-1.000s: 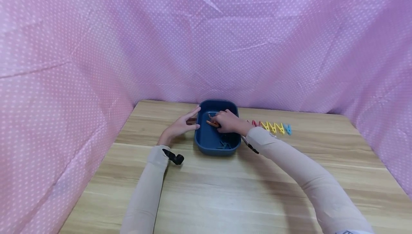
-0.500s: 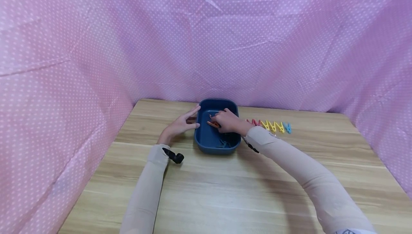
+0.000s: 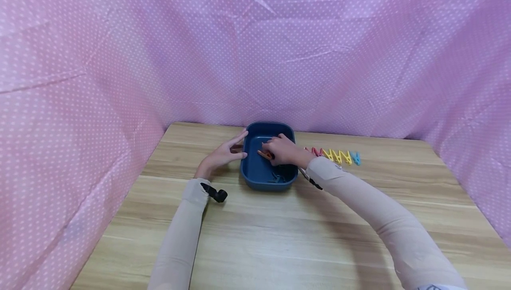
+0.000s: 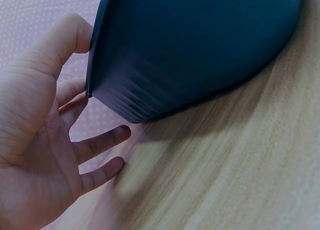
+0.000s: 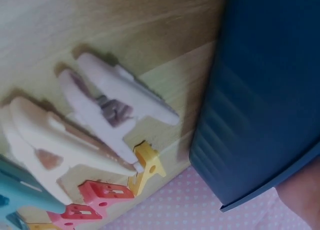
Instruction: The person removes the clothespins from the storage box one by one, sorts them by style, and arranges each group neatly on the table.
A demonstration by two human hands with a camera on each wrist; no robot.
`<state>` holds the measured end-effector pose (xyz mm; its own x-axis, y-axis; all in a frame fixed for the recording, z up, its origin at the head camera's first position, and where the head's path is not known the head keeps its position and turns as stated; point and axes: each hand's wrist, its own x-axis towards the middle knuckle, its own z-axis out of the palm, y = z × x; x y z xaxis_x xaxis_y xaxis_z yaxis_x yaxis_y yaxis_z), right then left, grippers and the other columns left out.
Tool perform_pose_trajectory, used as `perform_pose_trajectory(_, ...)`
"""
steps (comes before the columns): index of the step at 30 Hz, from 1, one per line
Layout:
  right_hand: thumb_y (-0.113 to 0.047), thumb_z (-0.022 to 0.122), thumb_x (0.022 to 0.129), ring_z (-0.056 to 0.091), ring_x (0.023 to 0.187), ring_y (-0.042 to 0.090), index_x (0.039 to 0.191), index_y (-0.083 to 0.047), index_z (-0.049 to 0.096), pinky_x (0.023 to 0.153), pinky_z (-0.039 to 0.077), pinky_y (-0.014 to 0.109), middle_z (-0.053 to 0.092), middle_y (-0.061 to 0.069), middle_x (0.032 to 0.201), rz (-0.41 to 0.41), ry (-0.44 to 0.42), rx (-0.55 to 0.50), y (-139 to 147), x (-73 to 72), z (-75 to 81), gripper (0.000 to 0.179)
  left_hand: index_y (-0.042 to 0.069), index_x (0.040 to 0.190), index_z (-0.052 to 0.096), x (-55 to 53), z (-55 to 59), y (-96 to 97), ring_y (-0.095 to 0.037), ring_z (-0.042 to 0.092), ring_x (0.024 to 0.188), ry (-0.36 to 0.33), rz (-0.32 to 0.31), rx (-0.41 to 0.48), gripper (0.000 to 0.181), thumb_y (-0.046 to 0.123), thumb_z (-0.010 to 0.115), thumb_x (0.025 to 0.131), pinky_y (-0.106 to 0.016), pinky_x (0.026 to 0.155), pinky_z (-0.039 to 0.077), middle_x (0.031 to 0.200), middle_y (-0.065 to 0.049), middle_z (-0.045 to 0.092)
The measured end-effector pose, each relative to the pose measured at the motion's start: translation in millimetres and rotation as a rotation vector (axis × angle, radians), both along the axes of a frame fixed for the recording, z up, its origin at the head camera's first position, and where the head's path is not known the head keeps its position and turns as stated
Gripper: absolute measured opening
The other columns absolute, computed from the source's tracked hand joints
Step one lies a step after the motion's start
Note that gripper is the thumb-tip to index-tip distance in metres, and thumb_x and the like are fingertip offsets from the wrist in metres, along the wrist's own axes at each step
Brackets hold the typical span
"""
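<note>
A deep blue plastic bin [image 3: 265,187] stands near the table's back edge. On its left side my left hand [image 3: 221,156] has thumb and fingers spread, with fingertips right at the rim. In the left wrist view the lower fingers [image 4: 102,144] stand apart from the bin wall. My right hand [image 3: 282,150] reaches down inside the bin, fingers curled, pinching an orange clothespin [image 3: 264,154]. A dark teal clothespin [image 3: 278,178] lies on the bin floor toward me. The right wrist view shows only a bit of that hand past the rim; its fingertips are hidden.
Right of the bin lies a row of clothespins: red [image 3: 317,151], yellow [image 3: 338,156] and light blue [image 3: 355,158]. Close to the bin wall are a pale pink clothespin [image 5: 112,107] and a cream one [image 5: 55,142]. Pink dotted cloth [image 3: 255,59] hangs behind the table.
The orange clothespin shifts and turns slightly at the right fingertips inside the bin. The left hand stays at the rim.
</note>
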<state>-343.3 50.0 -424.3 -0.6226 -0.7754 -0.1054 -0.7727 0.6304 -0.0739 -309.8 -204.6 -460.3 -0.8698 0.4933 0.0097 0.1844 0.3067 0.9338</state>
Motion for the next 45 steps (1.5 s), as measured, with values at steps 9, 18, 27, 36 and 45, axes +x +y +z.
perform_pose_trajectory(9,-0.025,0.082,0.086,0.061,0.112,0.025,0.137,-0.012,0.065,0.107,0.043,0.055,0.07,0.006,0.118,-0.039,-0.123,0.034,2.4,-3.2,5.5,0.055,0.018,0.165,0.016,-0.1,0.6,-0.7,-0.038,0.038,0.149,0.027,-0.017,-0.006,0.079,0.01,0.062,0.101,-0.054,0.121,0.035,0.174,0.0,0.0)
perform_pose_trajectory(18,-0.016,0.08,0.086,0.059,0.098,0.019,0.121,-0.016,0.074,0.1,0.045,0.051,0.066,0.0,0.103,-0.021,-0.199,0.009,6.9,-9.2,5.0,0.036,0.017,0.164,0.018,-2.3,1.8,-1.5,-0.039,0.041,0.147,0.04,-0.015,-0.017,0.078,0.01,0.063,0.101,-0.053,0.121,0.035,0.174,-0.002,0.003)
perform_pose_trajectory(27,-0.012,0.079,0.086,0.058,0.087,0.016,0.123,-0.015,0.073,0.079,0.044,0.033,0.066,-0.001,0.097,-0.008,-0.239,-0.001,10.6,-10.1,5.1,0.037,0.015,0.165,0.016,-1.5,1.6,-1.9,-0.038,0.04,0.147,0.042,-0.019,-0.027,0.079,0.009,0.062,0.101,-0.053,0.121,0.035,0.174,-0.003,0.001)
perform_pose_trajectory(36,-0.01,0.078,0.088,0.058,0.076,0.012,0.119,-0.014,0.074,0.068,0.044,0.024,0.067,-0.004,0.083,0.001,-0.279,-0.053,12.4,-8.3,4.8,0.031,0.009,0.164,0.015,-2.2,2.1,-0.3,-0.045,0.04,0.146,0.046,-0.022,-0.003,0.079,0.004,0.062,0.1,-0.059,0.12,0.034,0.174,-0.008,0.0)
perform_pose_trajectory(45,-0.009,0.08,0.087,0.057,0.076,0.012,0.115,-0.013,0.075,0.067,0.046,0.023,0.067,-0.003,0.082,0.014,-0.233,-0.125,13.3,-2.7,4.0,0.029,0.013,0.164,0.016,-2.0,1.4,-1.0,-0.04,0.042,0.145,0.056,-0.015,-0.03,0.079,0.007,0.062,0.101,-0.056,0.12,0.036,0.174,-0.007,0.003)
